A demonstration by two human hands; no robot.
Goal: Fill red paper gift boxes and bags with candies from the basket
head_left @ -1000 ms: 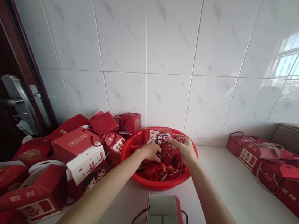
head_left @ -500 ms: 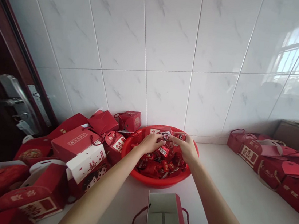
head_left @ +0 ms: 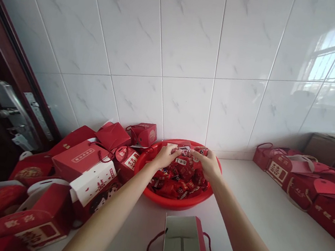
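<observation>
A red plastic basin stands against the tiled wall, heaped with red wrapped candies. Both my hands reach over it. My left hand is closed on a small red-and-white packet at the back of the heap. My right hand pinches a red candy packet between thumb and fingers. The fingertips of the two hands nearly meet above the candies. An open red gift box with cord handles stands on the white counter just in front of me, its inside showing pale.
A pile of red gift boxes covers the counter to the left of the basin. More red boxes line the right side, with a cardboard carton behind. A dark door with a metal handle is at far left.
Both hands have lifted from deep in the candies toward the back of the basin and drawn closer together, still closed on packets.
</observation>
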